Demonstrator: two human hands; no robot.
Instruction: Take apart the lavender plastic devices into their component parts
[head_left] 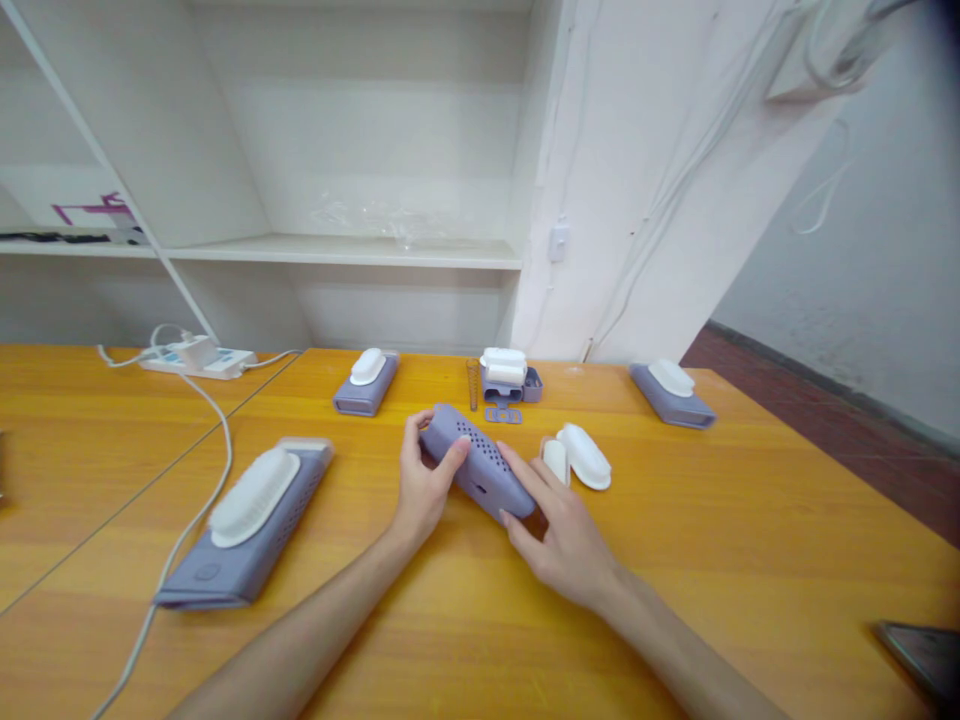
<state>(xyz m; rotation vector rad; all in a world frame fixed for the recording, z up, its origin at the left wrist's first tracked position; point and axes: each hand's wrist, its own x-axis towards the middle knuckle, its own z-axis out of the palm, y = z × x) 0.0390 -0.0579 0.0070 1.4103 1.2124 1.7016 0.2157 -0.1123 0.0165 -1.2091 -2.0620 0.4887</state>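
Note:
Between both hands, tilted above the table, is a purple-grey plastic housing with rows of small holes. My left hand grips its far left end, the thumb across the holed face. At the near right end, my right hand has its fingers and thumb closed around the edges. Just beyond the right hand lie a white oval cover and a smaller white piece. Farther back sit a coil spring, a purple-grey part with white pieces on it and a flat purple-grey bracket.
Similar purple-grey housings topped with white ovals stand at near left, back left and back right. A white cable runs from a power strip along the left. A dark phone-like object lies at right.

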